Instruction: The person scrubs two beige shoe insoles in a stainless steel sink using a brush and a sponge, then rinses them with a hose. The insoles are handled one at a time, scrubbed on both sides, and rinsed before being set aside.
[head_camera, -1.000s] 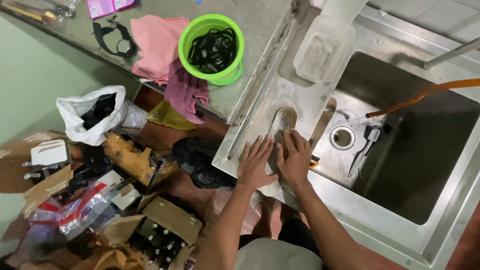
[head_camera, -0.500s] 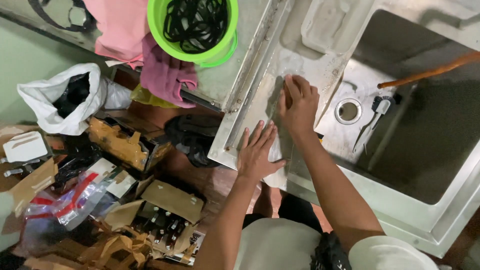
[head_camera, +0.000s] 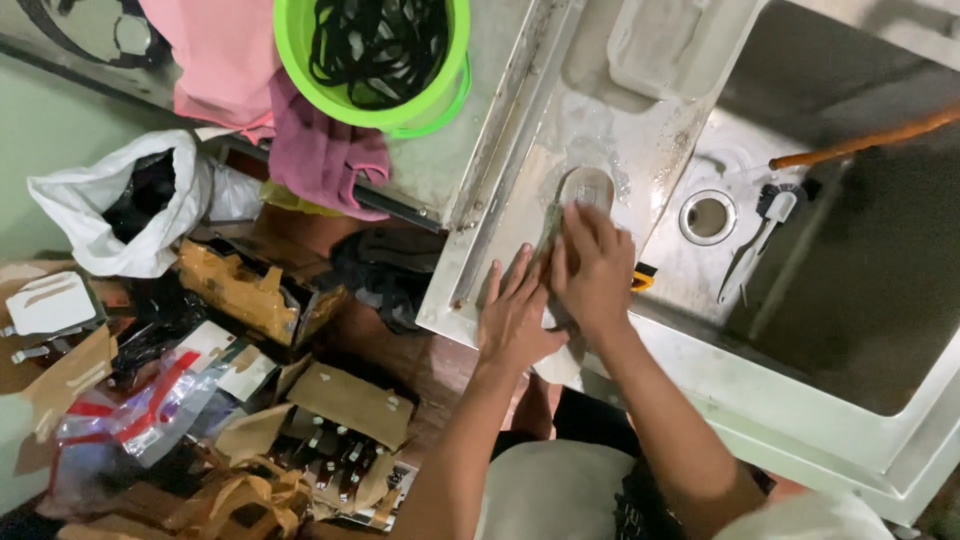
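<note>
Item, far left: white bag (head_camera: 115, 205) with dark contents, on the floor among cardboard scraps (head_camera: 345, 400) and plastic packets (head_camera: 140, 400).

Item, upper left: pink cloth (head_camera: 220, 55) and a darker rag (head_camera: 320, 155) draped over the counter edge, touching the green tub (head_camera: 300, 60), which holds black loops.

Item, centre: steel drainboard (head_camera: 520, 130), wet, with a clear tray (head_camera: 665, 45) at its top.

Item, left hand (head_camera: 515, 315): laid flat on the drainboard, fingers spread, gripping nothing; it lies just beside the pale pad (head_camera: 580, 190) and appears to steady its near end.

Item, pale pad: long, rounded at the far end, lying lengthwise on the drainboard, mostly covered by the hands.

Item, right hand (head_camera: 595, 265): fingers together and curled down, pressed on top of the pad; whether it pinches a cloth or scrubber beneath cannot be told. A small orange-and-black thing (head_camera: 640, 280) shows just right of it.

Handling note, as a judgement: scrubbing goes best with the left hand bearing down so the wet pad does not slide, and the right working in short strokes along its length.

Item, right: drain hole (head_camera: 708, 217), a brush (head_camera: 765, 225) lying near it, an orange hose (head_camera: 860, 140) crossing above the sink basin (head_camera: 860, 300).
</note>
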